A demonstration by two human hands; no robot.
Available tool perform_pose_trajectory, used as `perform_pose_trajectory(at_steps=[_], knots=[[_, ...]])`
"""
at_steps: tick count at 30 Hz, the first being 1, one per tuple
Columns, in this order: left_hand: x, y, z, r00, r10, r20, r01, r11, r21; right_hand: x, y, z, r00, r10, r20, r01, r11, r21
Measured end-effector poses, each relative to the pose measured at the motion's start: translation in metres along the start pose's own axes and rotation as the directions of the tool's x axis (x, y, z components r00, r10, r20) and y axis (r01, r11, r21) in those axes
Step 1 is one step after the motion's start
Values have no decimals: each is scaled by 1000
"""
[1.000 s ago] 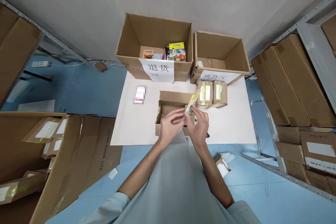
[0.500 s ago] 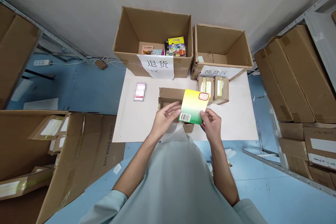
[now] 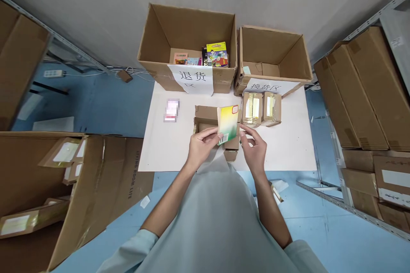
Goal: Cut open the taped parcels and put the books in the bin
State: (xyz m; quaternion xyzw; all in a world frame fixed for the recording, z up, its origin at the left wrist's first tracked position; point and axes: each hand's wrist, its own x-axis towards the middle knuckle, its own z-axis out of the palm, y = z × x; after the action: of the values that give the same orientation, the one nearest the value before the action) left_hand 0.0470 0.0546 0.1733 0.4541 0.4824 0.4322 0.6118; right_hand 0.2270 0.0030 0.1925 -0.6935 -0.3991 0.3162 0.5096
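A thin booklet (image 3: pixel 228 123) with a yellow-to-green back cover, a barcode and a red-bordered label stands tilted over the small open carton. My left hand (image 3: pixel 202 145) pinches its lower left corner, thumb on the cover by the barcode. Just off the booklet's right edge is my right hand (image 3: pixel 254 147), fingers apart and holding nothing; whether a fingertip brushes the edge I cannot tell. The open carton (image 3: pixel 209 112) lies beneath, partly hidden by the booklet and my left hand.
Behind on the white table (image 3: pixel 285 149) stand a large box (image 3: pixel 153 72) with several books and a second labelled box (image 3: pixel 272 34). Two small taped cartons (image 3: pixel 252 108) sit at right; a blurred item (image 3: pixel 171 110) lies left. Shelves (image 3: pixel 355 204) and a big carton (image 3: pixel 109 179) flank the table.
The booklet has turned so its cover looks narrower, and it has shifted slightly left. My right hand has let go of its right side.
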Motion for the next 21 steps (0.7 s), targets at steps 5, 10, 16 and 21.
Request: perform_pose_trajectory(at_steps=[5, 10, 16, 21], knots=[[-9, -11, 15, 983, 179, 31, -182, 960, 213, -10, 7, 28, 989, 64, 131, -75, 994, 84], [-9, -18, 16, 982, 150, 118, -176, 949, 261, -2, 23, 34, 984, 108, 144, -131, 978, 161], [15, -5, -17, 995, 75, -72, -55, 970, 239, 21, 21, 7, 960, 179, 217, -234, 934, 268], [27, 8, -27, 998, -27, 52, 20, 991, 132, 27, 11, -2, 939, 179, 293, -259, 930, 261]])
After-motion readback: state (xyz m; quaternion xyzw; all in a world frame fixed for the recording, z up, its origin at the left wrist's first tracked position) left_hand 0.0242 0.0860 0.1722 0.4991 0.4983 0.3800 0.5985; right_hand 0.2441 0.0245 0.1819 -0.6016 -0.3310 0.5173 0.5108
